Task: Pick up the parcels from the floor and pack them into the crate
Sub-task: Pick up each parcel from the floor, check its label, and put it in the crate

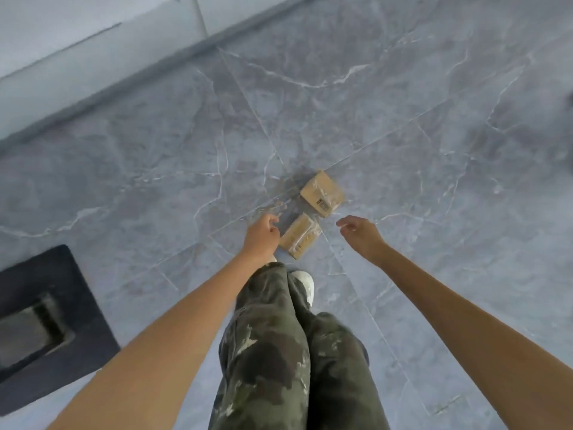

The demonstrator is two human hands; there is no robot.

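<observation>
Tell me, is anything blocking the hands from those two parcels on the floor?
Nothing visible does. The left hand is beside the nearer parcel, the right hand on its other side; only bare floor lies between.

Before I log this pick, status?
Left hand, right hand open, empty. Near parcel, far parcel on tiled floor, ungripped. Nothing between hands and parcels.

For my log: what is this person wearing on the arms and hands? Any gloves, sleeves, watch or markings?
The left arm and right arm are bare to the frame edge; no sleeves show. The left hand and right hand have no gloves, and no watch, band, ring or marking is visible, though the picture is slightly blurred. Also worn: green camouflage trousers and a white shoe.
</observation>
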